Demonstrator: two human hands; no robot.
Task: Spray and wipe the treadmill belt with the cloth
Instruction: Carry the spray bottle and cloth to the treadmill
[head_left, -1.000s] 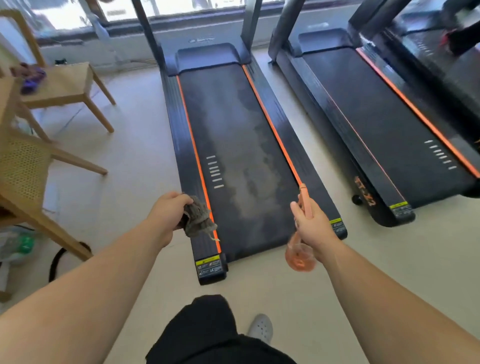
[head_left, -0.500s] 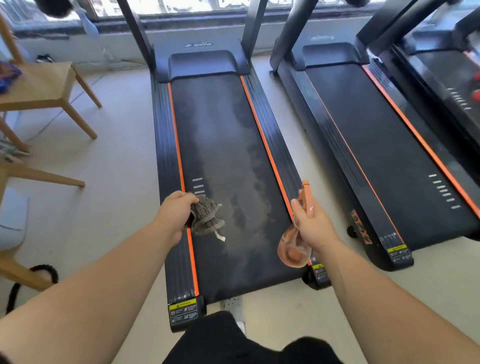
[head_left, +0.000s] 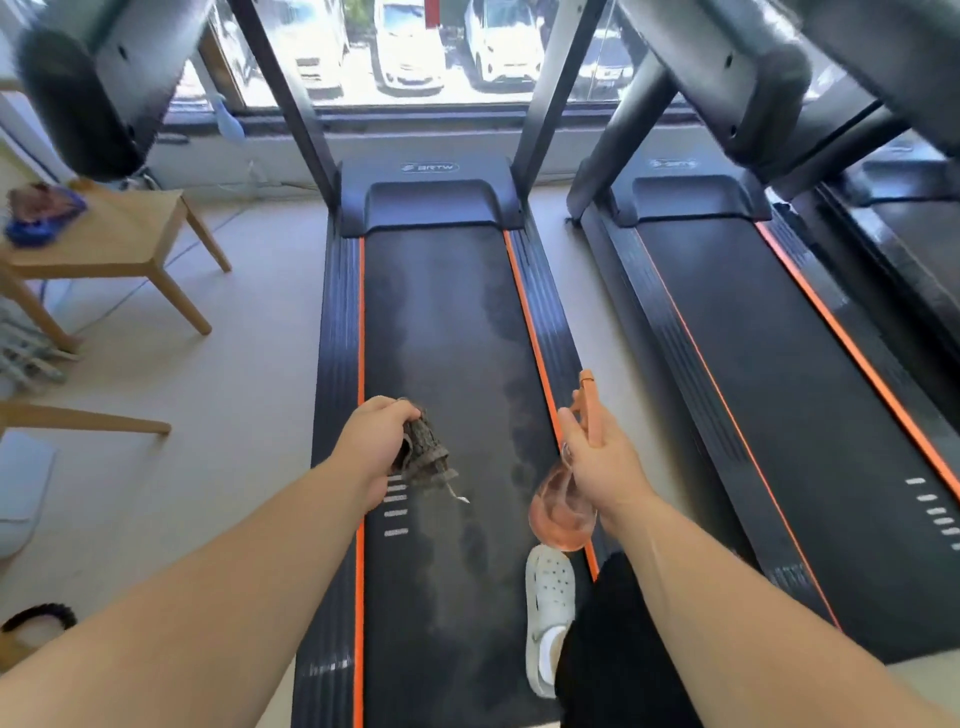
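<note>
Head view, looking forward and down along a treadmill belt (head_left: 441, 322) that runs from the bottom centre of the frame up to a dark motor cover (head_left: 436, 205). Orange stripes border the belt on both sides, and its dark surface carries a mottled, paler patch down the middle, with darker blotches along its right edge. Left hand (head_left: 371, 441), at centre frame: fingers closed around a bunched grey-brown cloth (head_left: 423, 454), which hangs over the left part of the belt just above a set of short white markings (whether the cloth touches the belt cannot be told). Right hand (head_left: 602, 465), right of centre: fingers wrapped around the neck of a spray bottle (head_left: 563, 506), whose orange nozzle points up the frame and whose translucent pinkish body hangs below the palm, over the right orange stripe. A white perforated clog (head_left: 548, 618) stands on the lower right part of the belt, with a black trouser leg (head_left: 618, 649) beside it. A second treadmill (head_left: 769, 364) lies parallel at right, apart from the first by a strip of pale floor (head_left: 249, 364). At upper left stands a wooden bench (head_left: 111, 239) bearing a blue-and-purple bundle (head_left: 41, 213). Parked cars show through the window (head_left: 415, 52) along the top edge.
</note>
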